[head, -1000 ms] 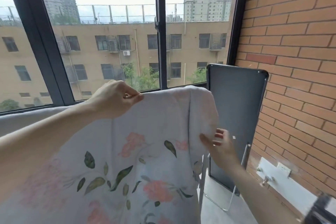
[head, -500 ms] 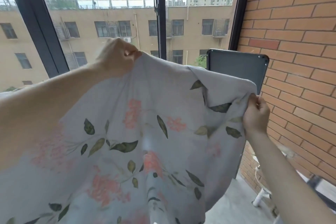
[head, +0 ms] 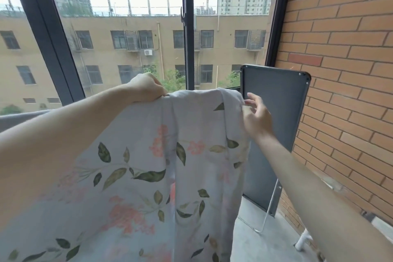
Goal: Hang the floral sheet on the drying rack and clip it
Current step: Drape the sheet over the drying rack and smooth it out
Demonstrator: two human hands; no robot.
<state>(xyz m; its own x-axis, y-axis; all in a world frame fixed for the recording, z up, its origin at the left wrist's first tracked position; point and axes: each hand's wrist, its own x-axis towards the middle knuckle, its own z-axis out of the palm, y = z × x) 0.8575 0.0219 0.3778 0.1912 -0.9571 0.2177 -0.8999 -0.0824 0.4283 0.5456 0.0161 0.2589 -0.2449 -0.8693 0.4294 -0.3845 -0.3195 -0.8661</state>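
**Floral sheet held up at the window**

The floral sheet (head: 148, 166) is being held up in front of the window (head: 131, 38), hanging down in long folds. Its top edge is being gripped by the left hand (head: 146, 88), whose fingers are curled round the fabric. The sheet's right edge is being touched by the right hand (head: 256, 118), fingers spread and relaxed, nothing pinched. A dark panel (head: 276, 123) is leaning against the brick wall (head: 344, 70) just behind that hand.
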